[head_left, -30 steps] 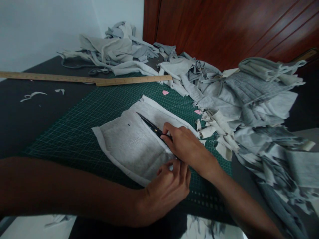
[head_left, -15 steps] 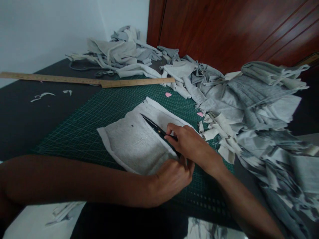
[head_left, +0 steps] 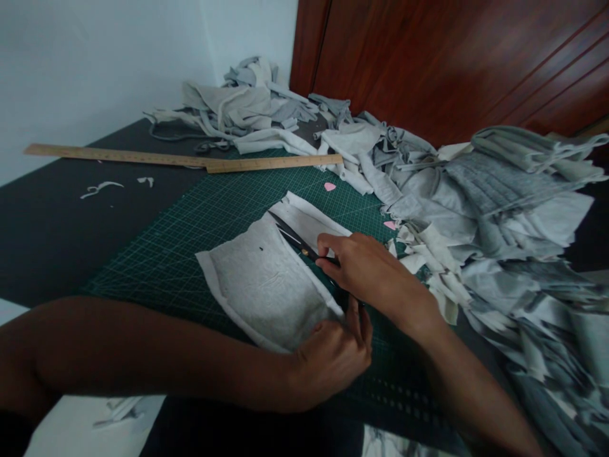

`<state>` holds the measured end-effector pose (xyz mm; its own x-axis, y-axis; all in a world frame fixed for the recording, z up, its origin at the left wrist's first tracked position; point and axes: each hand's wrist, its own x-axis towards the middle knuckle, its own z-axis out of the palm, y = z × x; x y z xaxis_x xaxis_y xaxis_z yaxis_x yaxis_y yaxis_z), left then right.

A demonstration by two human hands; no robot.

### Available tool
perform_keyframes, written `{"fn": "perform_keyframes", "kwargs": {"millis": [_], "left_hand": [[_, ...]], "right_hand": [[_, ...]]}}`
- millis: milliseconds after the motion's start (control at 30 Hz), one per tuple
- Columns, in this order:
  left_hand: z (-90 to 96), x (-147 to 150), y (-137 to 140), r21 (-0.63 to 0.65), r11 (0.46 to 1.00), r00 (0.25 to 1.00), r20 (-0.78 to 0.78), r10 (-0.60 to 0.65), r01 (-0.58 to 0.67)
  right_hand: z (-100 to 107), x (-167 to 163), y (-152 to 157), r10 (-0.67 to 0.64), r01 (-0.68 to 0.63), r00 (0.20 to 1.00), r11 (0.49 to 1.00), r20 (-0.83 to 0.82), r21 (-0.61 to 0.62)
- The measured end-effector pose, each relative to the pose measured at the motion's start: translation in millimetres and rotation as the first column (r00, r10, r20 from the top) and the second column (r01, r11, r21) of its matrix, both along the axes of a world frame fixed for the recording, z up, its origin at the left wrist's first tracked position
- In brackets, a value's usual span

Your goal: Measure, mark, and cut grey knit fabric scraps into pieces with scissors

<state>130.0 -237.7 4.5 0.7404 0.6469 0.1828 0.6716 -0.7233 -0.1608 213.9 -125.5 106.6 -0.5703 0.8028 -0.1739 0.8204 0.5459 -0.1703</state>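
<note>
My right hand [head_left: 361, 263] is closed round the handles of black scissors [head_left: 295, 240]. Their blades point up and left, parted around the edge of a light grey piece of fabric [head_left: 257, 285]. A cut runs through the fabric, leaving a narrower strip [head_left: 304, 219] on the far side. Near the lower corner, my left hand [head_left: 337, 352] is closed on the fabric, thumb on top, just below the scissor handles. A small dark mark shows on the cloth. Beneath the fabric lies a green cutting mat [head_left: 166, 254] with grid lines.
Two wooden rulers [head_left: 271, 164] lie end over end behind the fabric. Grey cloth scraps [head_left: 247, 101] are heaped at the back, and more fabric [head_left: 499, 184] is piled along the right. Pink chalk pieces [head_left: 330, 186] and small offcuts [head_left: 102, 188] lie about. A wooden panel [head_left: 428, 63] stands behind.
The scissors have cut through to the fabric's upper edge, and the strip now stands apart from the larger piece. Both hands stay in much the same place while the view has shifted slightly.
</note>
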Motion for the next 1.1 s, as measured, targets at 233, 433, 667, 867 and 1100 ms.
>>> {"fn": "perform_keyframes", "kwargs": {"millis": [233,433,667,867,1100], "left_hand": [[17.1,-7,-10,0.062,0.997,0.999,-0.020,0.043,-0.041],[36.5,-10,-33,0.103,0.995,1.000,0.019,-0.001,-0.001],[21.9,-8,-41,0.160,0.987,0.996,-0.091,-0.001,0.016],[15.7,-5,-40,0.158,0.982,0.989,-0.118,-0.086,0.104],[12.2,-3,-40,0.157,0.980,0.981,-0.172,-0.093,0.121]], "right_hand": [[-4,-3,-3,0.011,-0.013,0.998,0.999,0.056,0.035],[0,-15,-3,0.015,-0.018,0.997,0.998,0.070,0.053],[0,-28,5,0.009,-0.012,0.998,0.998,0.063,0.055],[-3,-30,8,0.001,-0.003,0.999,0.999,0.040,0.039],[-14,-28,4,-0.017,0.017,0.999,1.000,-0.039,0.003]]}}
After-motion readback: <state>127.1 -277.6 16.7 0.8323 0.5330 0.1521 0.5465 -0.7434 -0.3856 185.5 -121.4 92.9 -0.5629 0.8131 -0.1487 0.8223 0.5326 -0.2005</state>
